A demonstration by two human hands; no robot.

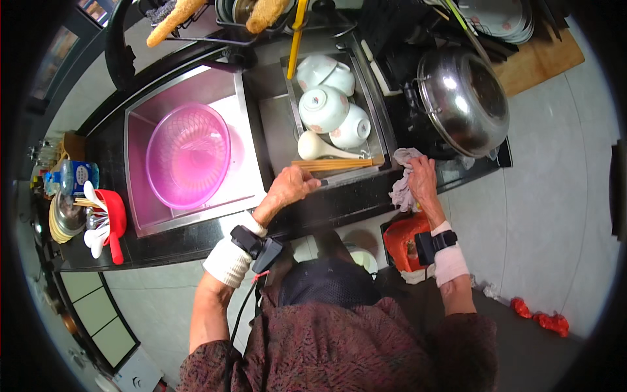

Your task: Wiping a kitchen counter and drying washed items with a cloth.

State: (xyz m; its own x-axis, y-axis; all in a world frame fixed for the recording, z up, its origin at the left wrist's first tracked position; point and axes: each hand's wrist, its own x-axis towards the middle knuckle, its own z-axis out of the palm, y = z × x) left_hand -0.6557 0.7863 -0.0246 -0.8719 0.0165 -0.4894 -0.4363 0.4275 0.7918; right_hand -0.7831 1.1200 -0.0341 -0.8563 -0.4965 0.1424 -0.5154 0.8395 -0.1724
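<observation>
My left hand (pixel 292 186) is closed at the front rim of the right sink basin, on what looks like a knife (pixel 348 178) with a dark handle and a pale blade pointing right. Just above lie wooden chopsticks (pixel 338 164) and a white ladle (pixel 313 146). Behind these, white bowls (pixel 323 109) are heaped upside down or tilted in a metal draining tray (pixel 293 95). My right hand (pixel 424 179) grips a crumpled pale cloth (pixel 403 188) at the counter's front edge. A pink plastic basin (pixel 188 156) lies in the left sink basin (pixel 245 161).
A large lidded steel pot (pixel 463 103) stands right of the sink. At the left are a red container (pixel 116 215) with white spoons and a plastic bottle (pixel 76 176). A yellow-handled utensil (pixel 297 41) reaches over the right basin. An orange-lined bin (pixel 404 235) is below the right hand.
</observation>
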